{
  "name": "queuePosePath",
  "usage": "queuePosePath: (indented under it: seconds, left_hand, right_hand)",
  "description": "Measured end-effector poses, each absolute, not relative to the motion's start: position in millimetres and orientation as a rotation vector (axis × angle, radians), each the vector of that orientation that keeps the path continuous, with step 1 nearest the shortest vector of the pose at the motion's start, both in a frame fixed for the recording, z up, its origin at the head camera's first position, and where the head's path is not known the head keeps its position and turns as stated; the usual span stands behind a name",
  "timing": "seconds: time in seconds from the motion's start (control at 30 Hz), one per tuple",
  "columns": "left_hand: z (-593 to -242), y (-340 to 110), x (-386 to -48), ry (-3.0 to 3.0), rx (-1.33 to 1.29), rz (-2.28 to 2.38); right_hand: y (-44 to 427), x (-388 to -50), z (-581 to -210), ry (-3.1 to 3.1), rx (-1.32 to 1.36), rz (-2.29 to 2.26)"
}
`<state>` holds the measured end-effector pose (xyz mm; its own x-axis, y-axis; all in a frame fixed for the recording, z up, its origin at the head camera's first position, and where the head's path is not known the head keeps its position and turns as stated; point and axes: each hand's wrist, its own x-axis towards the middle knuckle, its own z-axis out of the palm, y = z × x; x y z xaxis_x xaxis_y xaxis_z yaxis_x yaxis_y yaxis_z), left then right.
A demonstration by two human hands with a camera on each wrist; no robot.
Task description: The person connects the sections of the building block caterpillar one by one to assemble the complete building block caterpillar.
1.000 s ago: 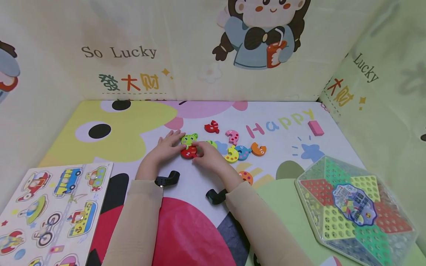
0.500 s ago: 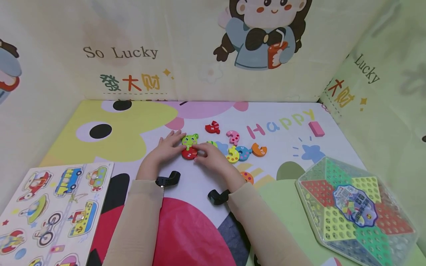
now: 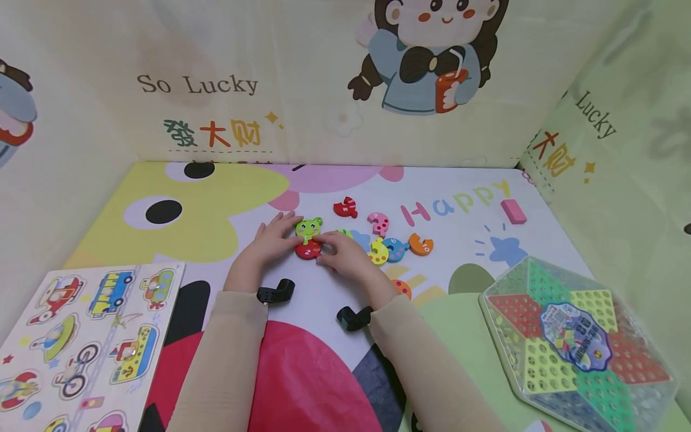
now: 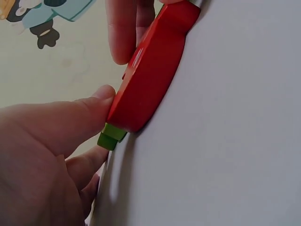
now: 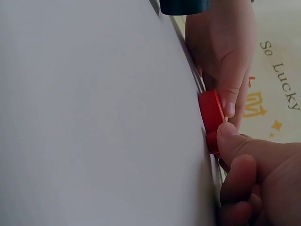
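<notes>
A green frog-head puzzle piece [image 3: 309, 228] lies on the table against a red puzzle piece marked 2 [image 3: 308, 251]. My left hand [image 3: 266, 241] rests beside them with its fingers fairly straight; the thumb touches the red piece's edge and a fingertip is at the frog head. From the right, my right hand [image 3: 348, 258] pinches the red piece between thumb and fingers. In the left wrist view the red piece [image 4: 153, 70] shows its thick side, with a bit of the green piece [image 4: 113, 136] under it. How the two pieces join is hidden by the fingers.
To the right lie loose pieces: red [image 3: 345, 207], pink [image 3: 379, 224], yellow [image 3: 379, 252], blue [image 3: 396, 249], orange [image 3: 421, 244] and spotted orange [image 3: 401, 288]. A pink block [image 3: 514, 212] is farther back. A picture board [image 3: 70, 312] lies left, a hexagonal game box [image 3: 577, 336] right.
The right hand has shifted very slightly while keeping its pinch on the red piece. The left hand and the frog head stay nearly still; the whole view drifts a little.
</notes>
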<state>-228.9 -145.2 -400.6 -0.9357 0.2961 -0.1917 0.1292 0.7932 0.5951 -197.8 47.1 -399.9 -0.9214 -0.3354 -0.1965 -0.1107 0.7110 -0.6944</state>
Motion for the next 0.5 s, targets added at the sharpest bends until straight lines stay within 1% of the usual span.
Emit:
queuePosePath:
  seconds: [0.2, 0.37, 0.5]
  left_hand:
    - [-400, -146, -227, 2.723, 0.3, 0.855]
    - [-404, -146, -228, 2.722, 0.318, 0.867]
    - [-404, -146, -230, 2.721, 0.327, 0.875]
  right_hand:
    - [43, -198, -400, 2.634, -0.365, -0.965]
    - [45, -192, -392, 2.649, -0.395, -0.933]
    - [59, -185, -375, 2.623, -0.444, -1.111]
